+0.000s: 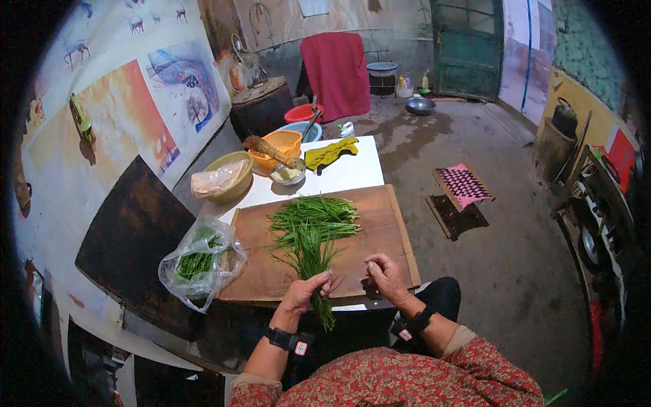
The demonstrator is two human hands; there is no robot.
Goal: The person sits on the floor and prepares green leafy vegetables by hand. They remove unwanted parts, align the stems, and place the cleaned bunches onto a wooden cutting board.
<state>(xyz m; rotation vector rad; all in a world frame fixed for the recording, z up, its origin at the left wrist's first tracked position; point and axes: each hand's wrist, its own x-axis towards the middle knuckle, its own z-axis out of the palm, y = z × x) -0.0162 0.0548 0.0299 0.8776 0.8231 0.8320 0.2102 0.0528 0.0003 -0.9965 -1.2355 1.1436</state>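
My left hand (306, 292) is closed around a bunch of green chives (311, 254), whose ends hang below the front edge of the wooden board (254, 274). More chives (325, 216) lie in a pile on the board, just beyond the held bunch. To the right, my right hand (386, 279) is raised over the board's near right corner with fingers curled; whether it pinches anything small cannot be told. At the board's left edge sits a clear plastic bag (224, 254) with more greens (196, 264) inside.
Beyond the board stand a yellow basket (246, 175) holding a plastic-wrapped thing, an orange basket (292, 140), a small bowl (300, 178) and yellow-green gloves (330, 152). A brush (272, 150) rests across the orange basket and bowl. A low woven stool (464, 184) stands on the floor.
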